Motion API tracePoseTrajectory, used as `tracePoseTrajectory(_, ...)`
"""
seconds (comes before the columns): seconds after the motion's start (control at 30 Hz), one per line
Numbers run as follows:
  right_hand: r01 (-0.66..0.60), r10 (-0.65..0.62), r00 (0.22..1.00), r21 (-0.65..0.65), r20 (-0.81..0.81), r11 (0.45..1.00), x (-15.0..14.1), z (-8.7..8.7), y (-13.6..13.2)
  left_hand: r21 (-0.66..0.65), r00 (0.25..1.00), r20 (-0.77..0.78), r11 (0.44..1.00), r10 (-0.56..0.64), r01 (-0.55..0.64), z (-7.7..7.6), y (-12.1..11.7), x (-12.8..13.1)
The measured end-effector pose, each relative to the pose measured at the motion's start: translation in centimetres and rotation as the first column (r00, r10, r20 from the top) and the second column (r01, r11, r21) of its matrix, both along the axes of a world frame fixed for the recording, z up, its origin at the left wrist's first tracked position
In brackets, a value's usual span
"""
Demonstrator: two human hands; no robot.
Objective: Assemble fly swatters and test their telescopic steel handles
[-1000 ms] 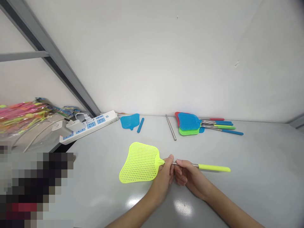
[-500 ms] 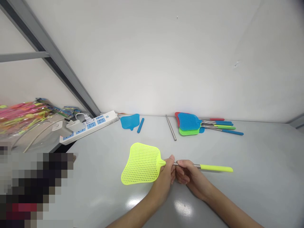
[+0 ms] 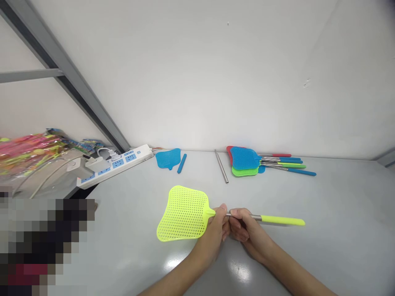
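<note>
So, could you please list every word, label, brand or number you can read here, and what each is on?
No text can be read here.
Power strip: any markings are too small to read.
Bagged items at left: any print is too blurred.
Yellow swatter: no lettering visible.

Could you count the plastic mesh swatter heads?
6 visible: yellow by the left hand; loose blue by the white power strip; stacked blue, red, green and part-covered blue; more may be hidden.
</note>
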State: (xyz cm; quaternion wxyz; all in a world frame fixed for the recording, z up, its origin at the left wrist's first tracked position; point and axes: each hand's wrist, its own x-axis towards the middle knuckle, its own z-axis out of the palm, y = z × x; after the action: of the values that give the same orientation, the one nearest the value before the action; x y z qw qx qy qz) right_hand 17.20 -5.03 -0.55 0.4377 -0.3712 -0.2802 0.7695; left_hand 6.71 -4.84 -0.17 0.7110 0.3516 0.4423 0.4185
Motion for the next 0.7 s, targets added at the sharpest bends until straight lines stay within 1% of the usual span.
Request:
tracePoseTrajectory(0.07,0.01,-0.01,1.0,-0.005,0.0,1.0,-0.06,0.0,-0.03,0.003,1.0,-0.015,1.0,0.0,0.0,0.11,0.01,-0.01)
tracePoseTrajectory(0.27,0.02,-0.02,0.999,0.007,-0.041,1.0,-0.21,0.15,-0.04,0.065,0.986,-0.167,0.998,0.022,-0.011,0.73,0.05,-0.35)
tracePoseTrajectory(0.43,0.023,-0.023,0.999,0.01,-0.031,1.0,0.04,0.26,0.07,0.093,0.972,-0.235,0.996,0.029,-0.007,0.95,0.24,-0.66)
tracePoseTrajectory(0.57,0.031,-0.03,0.999,0.027,-0.017,0.999,0.23,0.42,0.21,0.099,0.967,-0.249,0.994,0.059,-0.035,0.93,0.45,-0.77)
tracePoseTrajectory(0.7,0.034,-0.034,0.999,0.004,0.011,0.999,0.37,0.78,0.37,0.105,0.975,-0.22,0.994,0.045,-0.022,1.03,0.64,-0.96)
